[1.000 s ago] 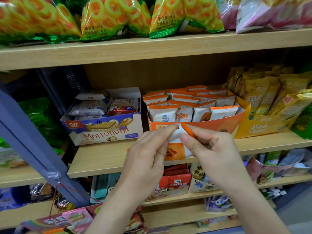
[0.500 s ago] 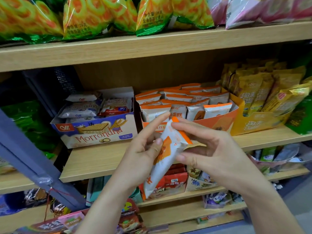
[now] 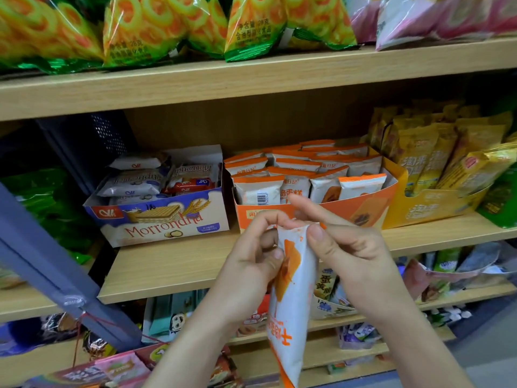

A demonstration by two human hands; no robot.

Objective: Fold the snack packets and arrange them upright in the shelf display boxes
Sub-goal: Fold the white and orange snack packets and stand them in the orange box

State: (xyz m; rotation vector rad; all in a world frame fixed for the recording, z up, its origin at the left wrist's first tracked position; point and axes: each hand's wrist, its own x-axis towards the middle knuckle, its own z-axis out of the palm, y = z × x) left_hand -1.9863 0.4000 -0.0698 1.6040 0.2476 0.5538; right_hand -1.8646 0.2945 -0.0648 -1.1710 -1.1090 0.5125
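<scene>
A white and orange snack packet (image 3: 291,309) hangs lengthwise in front of the middle shelf, its top end pinched between both hands. My left hand (image 3: 251,264) grips its upper left edge with curled fingers. My right hand (image 3: 344,247) pinches the top right, thumb on the front of the packet. Just behind stands the orange display box (image 3: 375,205), with several matching packets (image 3: 361,184) upright in rows inside it.
A blue and white Morrondna wafer box (image 3: 167,222) sits left of the orange box, a yellow display box (image 3: 436,208) of yellow packets to its right. Green ring-snack bags (image 3: 145,26) line the upper shelf. A grey-blue slanted bar (image 3: 44,261) crosses the left side.
The packet has swung from a slant to hanging nearly straight down, and both hands have shifted their pinch to its top end. The view has moved closer to the shelf.
</scene>
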